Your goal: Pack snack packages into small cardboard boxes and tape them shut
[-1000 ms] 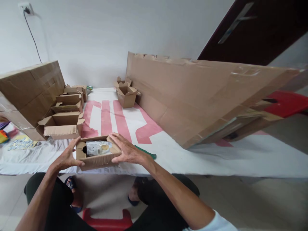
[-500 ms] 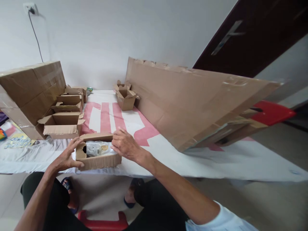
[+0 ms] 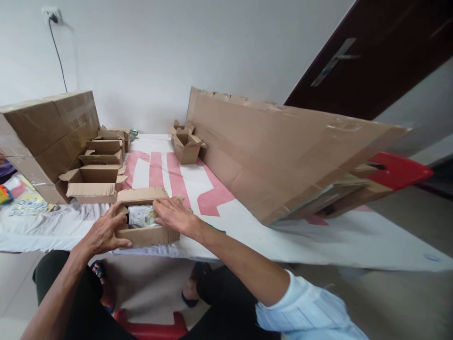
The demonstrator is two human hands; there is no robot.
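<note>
A small open cardboard box (image 3: 150,236) rests at the near edge of the cloth-covered table, its back flap (image 3: 143,194) raised. My left hand (image 3: 106,231) grips its left end, thumb at the front wall and fingers over the far side. Inside lies a clear plastic packet (image 3: 141,216) with printed markings; its contents I cannot make out. My right hand (image 3: 173,215) lies over the box's right part, fingers stretched out on the packet, and covers that end.
Several open small boxes (image 3: 94,189) line the left side before stacked cartons (image 3: 31,127). More small boxes (image 3: 187,148) stand at the back. A large cardboard panel (image 3: 276,151) slants along the right. A red plastic stool (image 3: 152,330) shows below the table (image 3: 318,248).
My right hand has gone from a closed hold at the box's right end to lying flatter over the packet, further left. The back flap now stands more visibly raised. My left hand keeps its grip.
</note>
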